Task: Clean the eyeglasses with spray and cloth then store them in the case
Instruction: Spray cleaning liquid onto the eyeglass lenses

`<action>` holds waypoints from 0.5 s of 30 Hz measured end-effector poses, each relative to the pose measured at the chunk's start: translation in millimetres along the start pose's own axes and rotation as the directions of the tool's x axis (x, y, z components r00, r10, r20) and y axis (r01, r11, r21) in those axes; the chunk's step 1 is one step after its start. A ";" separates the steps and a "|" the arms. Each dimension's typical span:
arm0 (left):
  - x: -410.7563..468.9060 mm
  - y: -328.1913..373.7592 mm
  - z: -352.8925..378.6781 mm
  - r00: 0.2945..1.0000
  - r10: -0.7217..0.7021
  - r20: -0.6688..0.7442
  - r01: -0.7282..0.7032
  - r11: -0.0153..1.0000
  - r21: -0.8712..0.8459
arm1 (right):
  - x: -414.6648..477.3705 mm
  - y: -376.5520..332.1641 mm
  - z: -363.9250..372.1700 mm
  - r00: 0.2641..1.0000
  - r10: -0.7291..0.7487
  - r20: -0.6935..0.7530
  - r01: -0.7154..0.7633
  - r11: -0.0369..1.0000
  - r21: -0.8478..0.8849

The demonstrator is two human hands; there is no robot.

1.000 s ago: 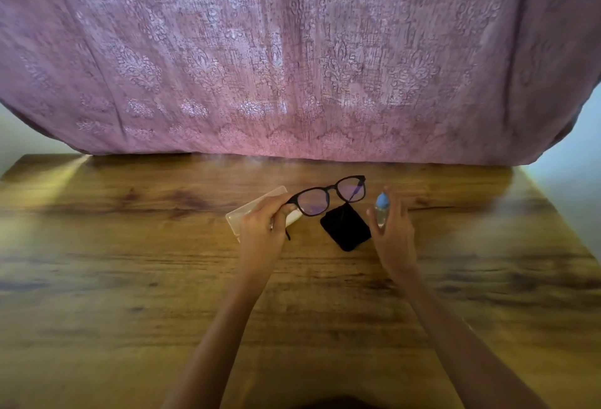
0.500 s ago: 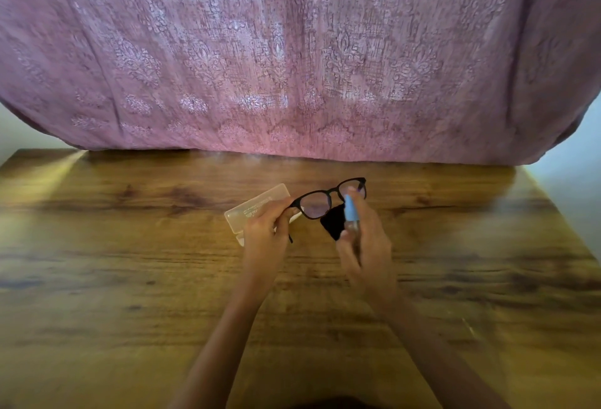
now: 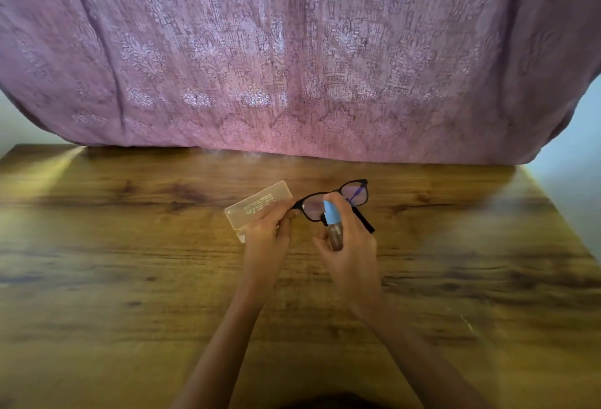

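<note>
Toward the far edge of the tabletop (image 3: 130,278), near its middle: one working group, entered as follows.

Item, eyeglasses (image 3: 356,192): black frame, held raised and tilted above the wood, the outer end of one lens rim pinched in the left hand (image 3: 266,229), which is closed on that end only.

Item, spray bottle (image 3: 333,223): small, blue cap, brownish body, wrapped in the right hand (image 3: 351,246), fingers closed round it, a fingertip over the cap; nozzle just beside the nearer lens.

Item, case (image 3: 257,205): clear plastic, lying flat at an angle, partly under the left hand.

Item, cloth (image 3: 366,221): black, flat on the wood, mostly hidden behind the right hand and the glasses.

Backing: purple patterned curtain (image 3: 292,50) hanging at the far edge.

Risks, judged: a one-ended pinch lets the frame swing or twist when mist or a finger strikes it; a nozzle this close may wet one patch and miss the other lens; overspray could land on the case and cloth lying directly below.

Room: the near half and both side edges of the tabletop lie bare, so there is ample space to draw the work toward the near edge; the far side is closed by the curtain.
</note>
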State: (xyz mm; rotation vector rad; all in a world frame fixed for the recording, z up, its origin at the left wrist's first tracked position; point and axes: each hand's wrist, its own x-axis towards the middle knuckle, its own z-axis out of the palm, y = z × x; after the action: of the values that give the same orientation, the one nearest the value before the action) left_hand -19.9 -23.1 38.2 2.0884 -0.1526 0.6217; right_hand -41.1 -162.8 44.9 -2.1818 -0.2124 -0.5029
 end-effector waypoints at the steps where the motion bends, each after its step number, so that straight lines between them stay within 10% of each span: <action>1: -0.2 0.3 0.4 1.000 0.004 0.002 -0.004 1.000 0.001 | -0.3 0.4 -0.2 1.000 0.009 -0.005 -0.009 1.000 -0.007; 15: -2.9 -0.6 -2.7 1.000 0.001 -0.016 -0.001 1.000 -0.027 | -2.9 -10.0 -5.9 0.999 -0.034 0.009 0.033 0.999 0.036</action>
State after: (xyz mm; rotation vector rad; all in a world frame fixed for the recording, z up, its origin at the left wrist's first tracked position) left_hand -23.3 -21.0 37.5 2.0571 -0.1520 0.6340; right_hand -48.6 -161.3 54.1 -2.1490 -0.2617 -0.5034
